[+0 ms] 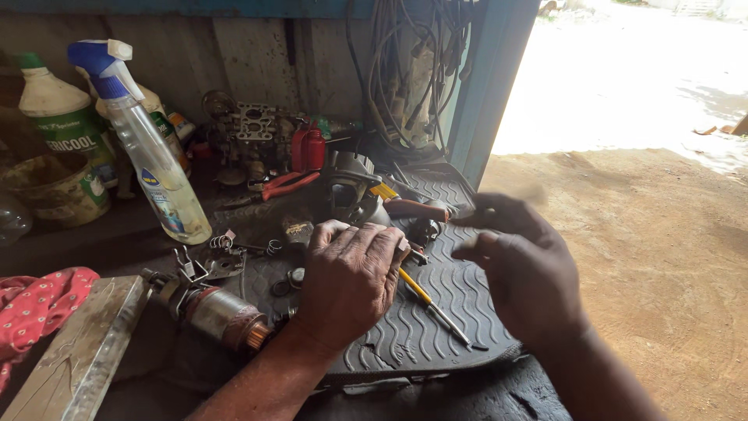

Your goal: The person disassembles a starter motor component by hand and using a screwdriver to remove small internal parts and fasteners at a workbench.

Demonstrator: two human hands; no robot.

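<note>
My left hand lies palm down on a black ribbed rubber mat, fingers curled over small metal parts that it hides. A yellow-handled screwdriver pokes out from under it to the right. My right hand hovers over the mat's right edge, fingers apart and slightly blurred, with nothing seen in it. A copper-wound motor armature lies just left of my left wrist. A dark metal motor housing stands behind my left hand.
A clear spray bottle with a blue trigger, a white and green bottle and a worn tub stand at the left. Red pliers, a red can, hanging wires, a red cloth and a metal bar surround the mat. Dirt ground lies right.
</note>
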